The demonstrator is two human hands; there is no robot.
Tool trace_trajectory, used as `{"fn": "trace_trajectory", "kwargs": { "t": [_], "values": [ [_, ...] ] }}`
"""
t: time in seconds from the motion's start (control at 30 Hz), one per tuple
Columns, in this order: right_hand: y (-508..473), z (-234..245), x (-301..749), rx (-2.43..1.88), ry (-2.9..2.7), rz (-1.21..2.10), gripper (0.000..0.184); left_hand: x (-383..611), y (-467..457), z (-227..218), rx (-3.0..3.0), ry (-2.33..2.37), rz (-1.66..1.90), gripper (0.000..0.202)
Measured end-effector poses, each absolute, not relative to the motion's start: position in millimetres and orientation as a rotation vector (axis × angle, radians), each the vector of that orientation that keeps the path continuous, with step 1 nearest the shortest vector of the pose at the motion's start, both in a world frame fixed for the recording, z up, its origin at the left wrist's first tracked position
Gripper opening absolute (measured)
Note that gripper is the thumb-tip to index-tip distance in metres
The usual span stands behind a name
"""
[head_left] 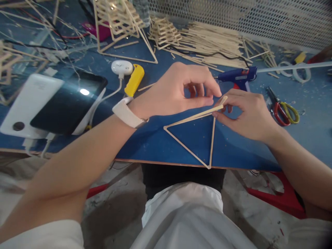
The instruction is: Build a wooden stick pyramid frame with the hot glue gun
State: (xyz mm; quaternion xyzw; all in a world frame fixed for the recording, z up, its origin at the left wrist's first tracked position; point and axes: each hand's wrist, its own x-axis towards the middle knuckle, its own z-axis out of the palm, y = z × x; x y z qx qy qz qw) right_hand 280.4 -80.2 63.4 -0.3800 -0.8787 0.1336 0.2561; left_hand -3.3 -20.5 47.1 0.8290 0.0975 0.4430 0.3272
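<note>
My right hand (243, 112) pinches a wooden stick triangle (186, 144) at its upper right corner, between thumb and fingers. Thin pale sticks form the triangle, and a further stick (197, 113) runs close along its top side towards that corner. The triangle's lowest corner reaches the front edge of the blue table. Just above the pinched corner, my left hand (189, 88) hovers with loosely curled fingers; a small gap shows between thumb and index tip, and I see nothing in it. A blue glue gun (240, 76) with a long glue stick lies behind my right hand.
Scissors (284, 110) with red and yellow handles lie at right. A yellow comb-like piece (134, 80), a white charger (121, 67), a phone (68, 103) and a white power bank (28, 103) lie at left. Stick lattices (164, 31) and a stick pile (212, 43) line the back.
</note>
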Motion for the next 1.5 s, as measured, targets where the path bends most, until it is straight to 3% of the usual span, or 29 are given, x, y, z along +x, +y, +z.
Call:
{"fn": "trace_trajectory", "kwargs": {
  "t": [0.13,0.37,0.5,0.73,0.87,1.03,1.17,1.3,1.43,1.5],
  "values": [
    [-80.9,63.6,280.5,-1.003,-2.41,0.359,0.003,-1.1,-29.8,54.0,2.007,0.171,1.384,0.021],
    [-79.6,61.7,281.8,-0.931,-2.407,0.329,0.006,2.8,-38.5,57.7,2.07,0.004,1.51,0.021],
    [-80.5,60.1,281.1,-0.951,-2.398,0.302,0.004,1.8,-37.0,59.0,2.19,0.018,1.521,0.009],
    [-80.9,59.6,282.9,-0.976,-2.387,0.309,0.003,-4.3,-45.5,63.0,2.075,0.048,1.453,0.013],
    [-81.5,61.6,283.0,-0.99,-2.392,0.348,0.006,-11.1,-55.5,70.7,2.258,0.291,1.321,0.009],
    [-81.4,60.5,281.9,-0.978,-2.388,0.352,0.005,1.3,-54.7,75.7,2.24,0.521,1.151,0.055],
    [-82.8,62.8,280.8,-1.004,-2.397,0.382,0.004,7.9,-51.3,76.4,2.234,0.525,1.151,0.059],
    [-86.3,66.5,278.5,-1.03,-2.38,0.419,0.004,-0.8,-55.8,71.6,2.313,0.553,1.228,0.051],
    [-87.3,67.2,276.6,-1.116,-2.393,0.423,0.006,-9.1,-57.3,66.3,2.412,0.422,1.563,0.018],
    [-87.9,66.8,277.2,-1.083,-2.364,0.397,0.004,-9.6,-53.8,66.0,2.425,0.345,1.684,0.014]
  ]
}}
